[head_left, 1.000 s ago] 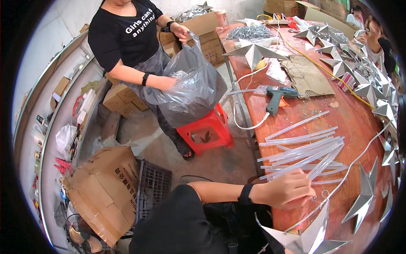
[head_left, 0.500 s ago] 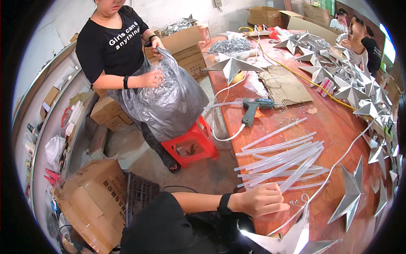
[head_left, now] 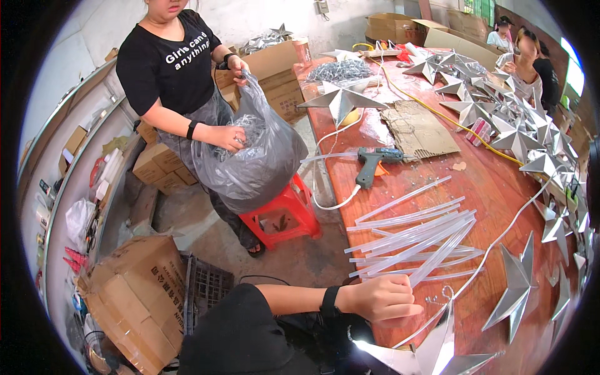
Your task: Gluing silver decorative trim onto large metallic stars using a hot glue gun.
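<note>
My left hand (head_left: 382, 300) rests on the near edge of the red-brown table, its fingers curled into a loose fist with nothing visible in them. A dark band circles that wrist. Just beyond the knuckles lie several translucent glue sticks (head_left: 415, 245), fanned out across the wood. Right of the hand is a short beaded chain (head_left: 447, 292), close to a white cord. A silver five-pointed star (head_left: 420, 357) sits at the lower edge, nearest my body. My right hand is out of view. Farther off, a grey glue gun (head_left: 370, 164) lies on its side.
Many silver stars (head_left: 519, 140) crowd the table's right side. A cardboard piece (head_left: 422, 128) and a yellow cord lie farther back. Across from me, a person reaches into a grey plastic bag (head_left: 269, 165) on a red stool (head_left: 292, 215). Cardboard boxes (head_left: 134, 300) stand left.
The co-worker's hand has moved down and slightly right into the bag, among the silvery contents. My left hand stays in place. The view has shifted very slightly.
</note>
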The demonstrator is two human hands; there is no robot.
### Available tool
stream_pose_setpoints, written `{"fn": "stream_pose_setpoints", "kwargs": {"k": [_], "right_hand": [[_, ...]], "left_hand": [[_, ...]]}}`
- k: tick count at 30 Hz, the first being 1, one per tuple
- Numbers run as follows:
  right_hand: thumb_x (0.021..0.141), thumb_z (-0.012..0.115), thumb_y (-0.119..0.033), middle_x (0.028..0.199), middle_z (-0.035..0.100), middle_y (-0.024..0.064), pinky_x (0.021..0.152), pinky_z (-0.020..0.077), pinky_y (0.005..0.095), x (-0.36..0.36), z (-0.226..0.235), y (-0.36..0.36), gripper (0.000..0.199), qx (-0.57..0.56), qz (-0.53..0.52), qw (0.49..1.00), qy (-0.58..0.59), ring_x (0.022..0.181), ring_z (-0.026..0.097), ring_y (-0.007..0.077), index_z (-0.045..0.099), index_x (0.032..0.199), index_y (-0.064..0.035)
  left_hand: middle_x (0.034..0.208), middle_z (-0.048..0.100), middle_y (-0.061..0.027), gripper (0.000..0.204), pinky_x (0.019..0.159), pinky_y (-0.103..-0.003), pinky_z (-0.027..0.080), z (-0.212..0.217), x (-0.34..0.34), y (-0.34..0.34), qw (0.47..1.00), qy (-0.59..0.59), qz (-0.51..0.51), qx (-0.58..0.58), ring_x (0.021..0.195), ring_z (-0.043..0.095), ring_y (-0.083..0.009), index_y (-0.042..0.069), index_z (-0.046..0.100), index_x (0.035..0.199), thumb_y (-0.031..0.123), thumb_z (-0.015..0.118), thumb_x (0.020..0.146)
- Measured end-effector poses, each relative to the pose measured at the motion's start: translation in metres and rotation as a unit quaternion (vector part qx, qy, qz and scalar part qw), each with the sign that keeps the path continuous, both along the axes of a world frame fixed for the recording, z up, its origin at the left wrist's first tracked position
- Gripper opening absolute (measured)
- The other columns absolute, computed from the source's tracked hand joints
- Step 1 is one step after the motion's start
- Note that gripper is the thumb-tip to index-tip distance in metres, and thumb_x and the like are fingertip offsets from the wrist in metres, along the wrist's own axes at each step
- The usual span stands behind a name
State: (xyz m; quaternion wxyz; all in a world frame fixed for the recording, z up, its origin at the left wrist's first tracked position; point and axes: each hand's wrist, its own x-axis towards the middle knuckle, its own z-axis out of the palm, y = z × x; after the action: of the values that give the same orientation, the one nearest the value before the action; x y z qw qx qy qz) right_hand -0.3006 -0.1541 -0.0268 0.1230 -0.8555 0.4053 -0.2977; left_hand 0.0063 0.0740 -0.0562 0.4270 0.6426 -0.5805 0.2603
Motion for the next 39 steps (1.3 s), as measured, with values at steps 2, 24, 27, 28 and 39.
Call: {"fn": "stream_pose_setpoints", "kwargs": {"k": [2, 24, 27, 28, 39], "right_hand": [[0.086, 0.062, -0.005, 0.085, 0.062, 0.0194, 0.069, 0.0537, 0.0309, -0.001, 0.011, 0.007, 0.022, -0.002, -0.007, 1.0, 0.006, 0.079, 0.063, 0.0256, 0.063, 0.105, 0.0056], [0.09, 0.047, -0.018, 0.071, 0.054, 0.0154, 0.069, 0.0429, 0.0448, -0.322, -0.328, -0.197, 0.022, -0.141, 0.119, 0.974, -0.132, 0.069, 0.052, 0.0361, 0.054, 0.082, 0.001], [0.09, 0.047, -0.018, 0.071, 0.054, 0.0155, 0.069, 0.0429, 0.0448, -0.333, -0.339, -0.205, 0.022, -0.135, 0.128, 0.973, -0.133, 0.069, 0.052, 0.036, 0.054, 0.082, 0.001], [0.09, 0.047, -0.018, 0.072, 0.054, 0.0155, 0.069, 0.043, 0.0448, -0.335, -0.339, -0.207, 0.022, -0.134, 0.131, 0.973, -0.133, 0.069, 0.052, 0.036, 0.054, 0.083, 0.001], [0.089, 0.048, -0.018, 0.074, 0.054, 0.0158, 0.07, 0.0432, 0.0445, -0.328, -0.338, -0.208, 0.021, -0.119, 0.158, 0.97, -0.143, 0.071, 0.052, 0.0356, 0.053, 0.085, 0.001]], "left_hand": [[0.064, 0.044, -0.0032, 0.012, 0.059, -0.03, 0.043, -0.001, -0.001, 0.002, 1.0, -0.004, 0.001, -0.001, 0.057, 0.049, -0.0183, -0.001, 0.062, 0.091, 0.003, 0.062, 0.079], [0.062, 0.044, -0.0021, 0.014, 0.055, -0.028, 0.041, 0.0, 0.002, 0.001, 1.0, -0.021, -0.007, -0.014, 0.055, 0.048, -0.0172, -0.002, 0.062, 0.09, 0.002, 0.062, 0.077], [0.062, 0.044, -0.0021, 0.014, 0.055, -0.028, 0.041, 0.0, 0.002, 0.003, 1.0, -0.023, -0.007, -0.006, 0.055, 0.048, -0.0172, -0.002, 0.062, 0.09, 0.003, 0.062, 0.077], [0.063, 0.047, -0.0034, 0.014, 0.057, -0.029, 0.042, 0.0, 0.001, 0.004, 1.0, -0.02, 0.001, 0.006, 0.057, 0.051, -0.0177, 0.0, 0.061, 0.09, 0.005, 0.063, 0.077], [0.062, 0.045, -0.0025, 0.013, 0.057, -0.028, 0.043, 0.0, 0.002, 0.001, 1.0, -0.021, 0.004, -0.005, 0.056, 0.05, -0.0174, -0.002, 0.062, 0.09, 0.005, 0.063, 0.079]]}}
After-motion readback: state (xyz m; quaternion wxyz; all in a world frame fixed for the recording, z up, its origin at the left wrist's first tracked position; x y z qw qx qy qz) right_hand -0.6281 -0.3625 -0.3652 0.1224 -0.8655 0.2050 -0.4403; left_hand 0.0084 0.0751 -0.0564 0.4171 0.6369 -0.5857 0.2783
